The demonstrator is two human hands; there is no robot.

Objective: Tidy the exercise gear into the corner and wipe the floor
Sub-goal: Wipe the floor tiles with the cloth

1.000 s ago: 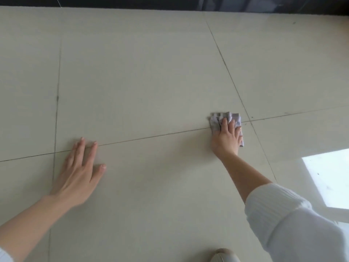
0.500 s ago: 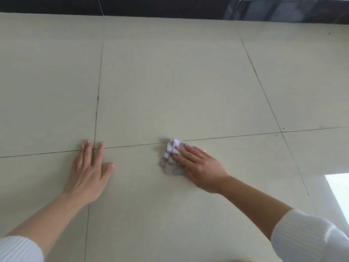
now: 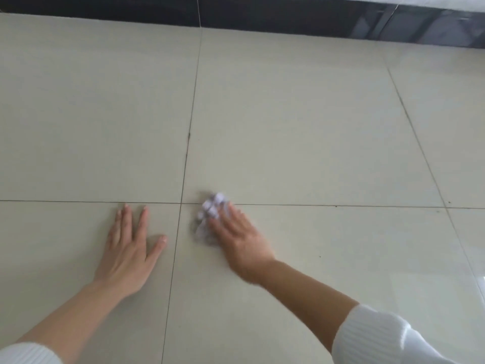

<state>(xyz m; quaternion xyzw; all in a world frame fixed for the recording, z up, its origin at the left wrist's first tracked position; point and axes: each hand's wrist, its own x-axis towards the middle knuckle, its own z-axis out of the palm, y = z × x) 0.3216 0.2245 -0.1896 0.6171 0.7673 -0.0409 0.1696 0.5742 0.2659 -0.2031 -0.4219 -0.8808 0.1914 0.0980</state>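
Right hand (image 3: 237,239) presses crumpled cloth (image 3: 210,215) onto glossy tile floor (image 3: 301,127).

The floor (image 3: 301,114) is laid in large pale cream tiles, smooth and hard with a satin sheen. Toward the lower right it is glossy enough to throw back a bright patch of light. The grout lines (image 3: 187,143) are thin, dark and matt. The wiping cloth (image 3: 210,214) is soft, crumpled fabric. The right sleeve (image 3: 380,337) and left sleeve (image 3: 26,353) are white ribbed knit. The dark skirting band (image 3: 105,9) looks polished — faint reflections show in it.
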